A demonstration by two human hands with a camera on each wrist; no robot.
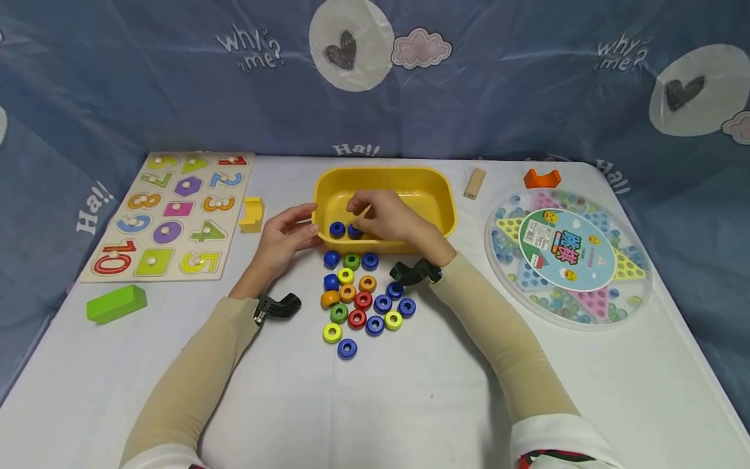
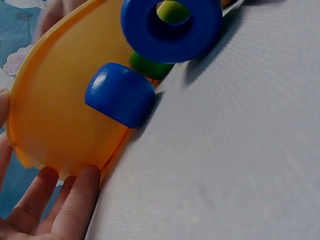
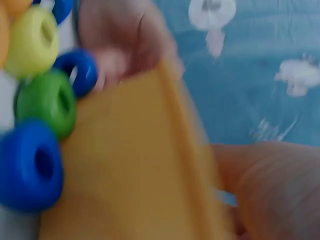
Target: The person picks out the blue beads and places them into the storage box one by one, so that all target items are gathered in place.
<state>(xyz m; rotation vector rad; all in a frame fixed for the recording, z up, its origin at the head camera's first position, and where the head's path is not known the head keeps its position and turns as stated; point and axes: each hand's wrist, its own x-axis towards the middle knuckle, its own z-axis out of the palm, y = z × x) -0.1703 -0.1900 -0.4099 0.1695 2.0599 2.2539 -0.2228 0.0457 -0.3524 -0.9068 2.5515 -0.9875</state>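
My left hand (image 1: 284,244) is at the left end of a yellow plastic bin (image 1: 410,185), its fairly straight fingers (image 2: 77,205) touching the outer wall. Inside the bin, my right hand (image 1: 383,213) hovers low with bent, parted fingers. Right below its fingertips is a blue ring bead (image 1: 354,232), partly covered by the hand. Another blue bead (image 1: 336,229) lies beside it on the bin floor. In front of the bin, several blue, green, yellow, orange and red beads (image 1: 363,299) are spread on the table. The right wrist view is blurred, and the bin wall hides the right fingertips there.
A wooden number puzzle board (image 1: 172,218) lies at the left, near a green block (image 1: 116,303) and a yellow arch block (image 1: 252,215). To the right are a small wooden block (image 1: 474,184), an orange arch block (image 1: 541,179) and a round marble game case (image 1: 568,257).
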